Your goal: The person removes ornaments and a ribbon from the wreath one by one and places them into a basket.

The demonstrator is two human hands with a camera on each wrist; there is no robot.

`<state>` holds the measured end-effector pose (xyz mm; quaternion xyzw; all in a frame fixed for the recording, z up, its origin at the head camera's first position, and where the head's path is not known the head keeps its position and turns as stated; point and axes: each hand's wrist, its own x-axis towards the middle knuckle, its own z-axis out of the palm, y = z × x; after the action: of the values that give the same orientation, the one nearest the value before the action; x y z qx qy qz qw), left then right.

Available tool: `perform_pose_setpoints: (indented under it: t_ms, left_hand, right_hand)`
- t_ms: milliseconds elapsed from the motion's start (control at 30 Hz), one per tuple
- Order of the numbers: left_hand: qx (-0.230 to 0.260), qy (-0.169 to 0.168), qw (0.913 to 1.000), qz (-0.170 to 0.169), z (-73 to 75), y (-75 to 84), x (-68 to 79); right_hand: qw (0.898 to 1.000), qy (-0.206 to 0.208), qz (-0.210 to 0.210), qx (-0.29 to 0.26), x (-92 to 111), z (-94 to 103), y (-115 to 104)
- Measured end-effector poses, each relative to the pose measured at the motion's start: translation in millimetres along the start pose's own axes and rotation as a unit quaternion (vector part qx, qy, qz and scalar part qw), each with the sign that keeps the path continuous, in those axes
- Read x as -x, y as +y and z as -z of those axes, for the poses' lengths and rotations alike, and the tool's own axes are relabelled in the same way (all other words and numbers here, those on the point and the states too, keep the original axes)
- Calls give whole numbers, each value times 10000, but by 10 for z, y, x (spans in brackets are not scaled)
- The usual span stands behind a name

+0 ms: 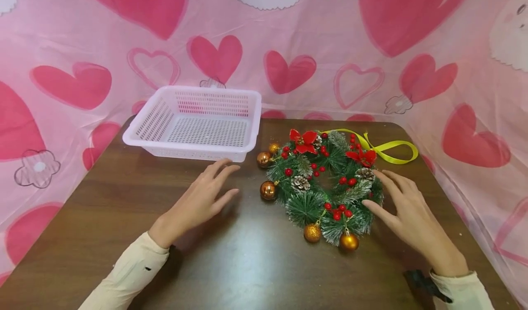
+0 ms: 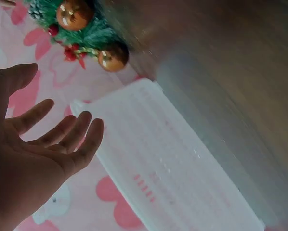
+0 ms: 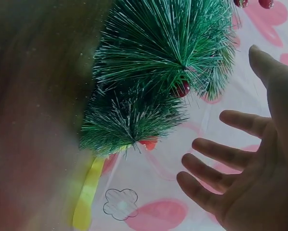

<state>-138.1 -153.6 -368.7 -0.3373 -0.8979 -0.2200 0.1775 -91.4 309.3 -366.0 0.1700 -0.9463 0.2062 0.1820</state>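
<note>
A green Christmas wreath [image 1: 305,207] lies on the right half of the table, trimmed with pinecones, red berries, red flowers and golden baubles [image 1: 312,232]. From its far side a yellow ribbon [image 1: 396,158] trails in a loop. My right hand [image 1: 406,209] is at the wreath's right edge, fingers relaxed and spread, holding nothing. Over the table between the wreath and a white plastic basket [image 1: 191,150] is my left hand [image 1: 198,195], its fingers loosely extended and nothing in them. The left wrist view shows the basket's side [image 2: 168,159] beyond those fingers.
The basket stands at the back left of the brown wooden table [image 1: 231,264], with its slotted floor showing. A pink heart-patterned cloth [image 1: 330,39] hangs behind and along both sides of the table.
</note>
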Motion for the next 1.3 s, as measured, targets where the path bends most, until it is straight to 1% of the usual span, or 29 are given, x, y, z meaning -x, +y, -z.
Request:
perform_pose_setpoints:
  t_ms: [67, 233, 333, 433, 667, 867, 1033, 1167, 1300]
  left_hand:
    - [185, -160, 9997, 39, -20, 41, -50]
    - [558, -580, 9966, 188, -71, 125, -180]
    - [753, -767, 9939, 250, -106, 156, -248]
    - [935, -893, 9912, 283, -139, 184, -308]
    - [1253, -1146, 9850, 304, -226, 222, -448]
    - [1373, -1325, 9813, 265, -291, 240, -548]
    - [1473, -1518, 9770, 265, -337, 235, -587]
    - [1510, -1588, 9753, 283, -376, 221, -577]
    - [1565, -1660, 9734, 200, -434, 195, -578]
  right_hand:
    - [9998, -56, -150, -69, -2, 4, 2]
    - [9987, 134, -387, -318, 16, -11, 30]
    - [9975, 135, -480, -493, 34, -43, 50]
    - [9968, 90, -561, -562, 42, -80, 71]
    - [9977, 338, -430, -395, 35, -137, 126]
    - [9965, 230, -558, -571, 43, -149, 154]
    - [9943, 45, -630, -856, 60, -168, 182]
    - [9925, 41, -569, -1082, 53, -186, 222]
    - [9899, 13, -566, -1298, 58, -189, 262]
